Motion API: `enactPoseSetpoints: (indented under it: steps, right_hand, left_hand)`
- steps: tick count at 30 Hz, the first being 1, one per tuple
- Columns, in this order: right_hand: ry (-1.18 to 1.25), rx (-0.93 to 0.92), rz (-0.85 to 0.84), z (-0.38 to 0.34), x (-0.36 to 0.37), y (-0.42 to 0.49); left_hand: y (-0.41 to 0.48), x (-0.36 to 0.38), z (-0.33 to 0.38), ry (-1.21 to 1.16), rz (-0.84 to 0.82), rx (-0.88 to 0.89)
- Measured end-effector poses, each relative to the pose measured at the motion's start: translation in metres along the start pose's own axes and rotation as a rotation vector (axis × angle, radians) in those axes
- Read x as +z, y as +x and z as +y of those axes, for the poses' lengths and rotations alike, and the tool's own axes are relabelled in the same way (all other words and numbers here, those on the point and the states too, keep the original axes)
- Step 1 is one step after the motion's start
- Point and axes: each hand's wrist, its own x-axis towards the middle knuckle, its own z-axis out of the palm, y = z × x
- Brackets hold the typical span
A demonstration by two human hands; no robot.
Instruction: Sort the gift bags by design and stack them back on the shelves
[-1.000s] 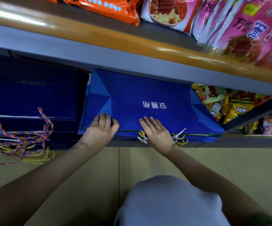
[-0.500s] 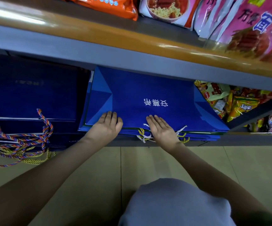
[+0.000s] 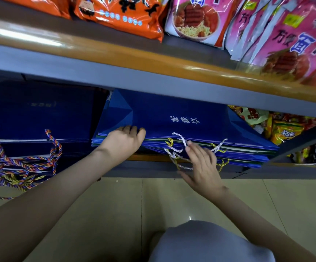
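Left hand [image 3: 124, 141] is laid on the blue stack's [image 3: 172, 114] near-left corner, fingers close together, pressing down. Right hand [image 3: 202, 165] is spread loose among the cords [image 3: 174, 146] dangling over the shelf lip [image 3: 153, 169], nothing pinched. Blue stack is judged shelved, cords yet to be tucked. At 9 o'clock, a dark stack [image 3: 40, 114] is shelved just beside. Headroom at 12 is capped by the upper shelf [image 3: 153, 80]; snack packs [image 3: 285, 129] crowd at 3. Open floor [image 3: 115, 205] is left at 6.

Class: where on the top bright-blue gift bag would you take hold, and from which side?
Grip the top bag by its front edge, beside the white cord handle, from the aisle side. It lies flat on the stack, that edge facing out; the shelf above covers its far end.
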Motion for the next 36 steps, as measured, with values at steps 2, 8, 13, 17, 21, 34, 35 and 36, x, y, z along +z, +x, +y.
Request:
enactPoseSetpoints:
  steps: [2, 8, 13, 17, 21, 34, 35, 36]
  right_hand:
    - [-0.047, 0.088, 0.007, 0.003, -0.011, 0.014]
    - [-0.300, 0.114, -0.265, 0.034, -0.001, 0.032]
    - [-0.279, 0.011, -0.173, 0.034, 0.013, 0.022]
    - [-0.243, -0.043, -0.174, 0.025, 0.020, 0.010]
    - [-0.103, -0.070, -0.130, 0.020, 0.008, 0.011]
    - [0.002, 0.017, 0.052, -0.010, -0.035, 0.004]
    - [-0.044, -0.033, 0.081, -0.017, -0.032, -0.004]
    - [-0.080, -0.068, 0.104, -0.021, -0.026, -0.011]
  left_hand:
    - [0.000, -0.002, 0.000, -0.001, -0.001, -0.008]
    - [0.000, 0.000, 0.004, -0.011, 0.049, -0.040]
    - [-0.009, -0.006, 0.045, 0.169, -0.090, -0.007]
    - [0.006, 0.001, 0.073, 0.115, -0.060, 0.031]
    - [0.017, 0.019, 0.071, -0.027, -0.109, 0.017]
    - [0.029, 0.008, 0.048, -0.056, 0.000, 0.034]
    - [0.032, 0.005, 0.045, -0.053, 0.010, 0.036]
    - [0.034, 0.002, 0.043, -0.046, 0.021, 0.034]
